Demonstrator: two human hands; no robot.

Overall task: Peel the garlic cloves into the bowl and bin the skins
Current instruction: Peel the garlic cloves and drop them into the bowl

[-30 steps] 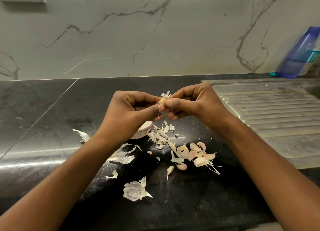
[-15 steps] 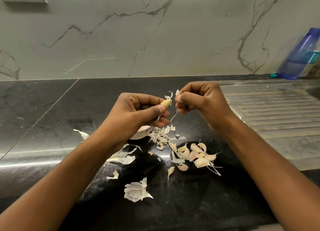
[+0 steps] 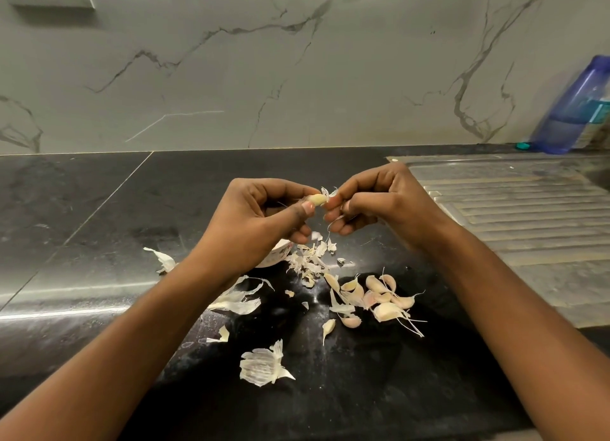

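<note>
My left hand (image 3: pixel 257 222) pinches a pale, partly peeled garlic clove (image 3: pixel 316 199) between thumb and forefinger above the black counter. My right hand (image 3: pixel 379 202) meets it from the right, its fingertips pinching the loose skin (image 3: pixel 326 192) at the clove's tip. A small white bowl (image 3: pixel 275 254) stands under my left hand, mostly hidden by it. Several unpeeled cloves (image 3: pixel 383 300) lie in a heap to the front right of the bowl. Torn skins (image 3: pixel 307 262) are scattered beside the bowl, with a large papery piece (image 3: pixel 262 364) nearer to me.
The black stone counter (image 3: pixel 99 226) runs to a marbled wall. A steel ribbed draining board (image 3: pixel 528 216) lies on the right. A blue plastic bottle (image 3: pixel 574 110) stands at the far right against the wall. More skin flakes (image 3: pixel 165 259) lie left of my forearm.
My right hand pulled away to the right with a strip of skin half a second ago. It has come back to the clove's tip. My left hand kept holding the clove.
</note>
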